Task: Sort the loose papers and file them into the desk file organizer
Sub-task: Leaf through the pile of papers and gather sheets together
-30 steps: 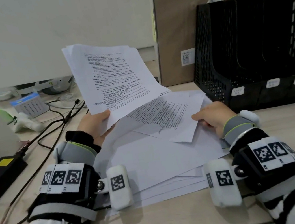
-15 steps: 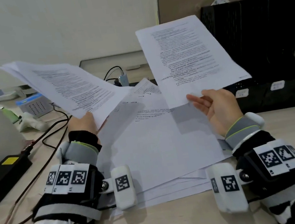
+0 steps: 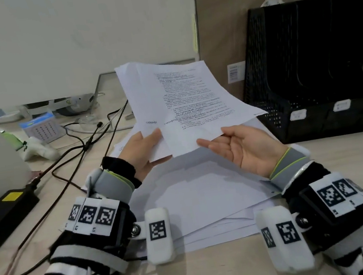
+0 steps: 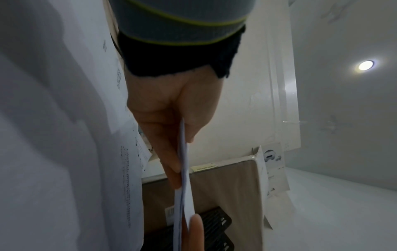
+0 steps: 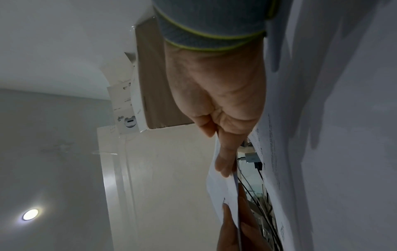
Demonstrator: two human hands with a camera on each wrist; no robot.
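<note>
Above the middle of the worktop (image 3: 218,272), in the head view, the left hand (image 3: 142,153) grips a sheaf of printed sheets (image 3: 184,99) by its lower left corner, thumb on top. The right hand (image 3: 242,147) meets the same sheaf at its lower edge, palm up, its fingers (image 3: 209,144) slipped under the top page and only lightly curled; whether the thumb closes a pinch there I cannot tell from this view. The sheaf tilts up and away from the person, its long axis running toward the far edge. Beneath both hands lies the loose pile of papers (image 3: 207,199), fanned out flat near the front edge. The black desk file organizer (image 3: 319,66) stands at the far right corner, well apart from the sheaf and on the right hand's side, so that hand is the nearer one for any filing move; judging by this, the sheaf would have to travel right and away, then turn upright to enter a slot.

From the left wrist view, the left hand (image 4: 171,118) is seen edge-on to the sheets (image 4: 182,195), thumb and fingers clamping them between.

From the right wrist view, the right hand (image 5: 221,101) holds a page edge (image 5: 223,195), thumb on one face and a finger on the other, so a pinch looks likely here; the other hand's fingers (image 5: 227,227) show at the bottom.
</note>
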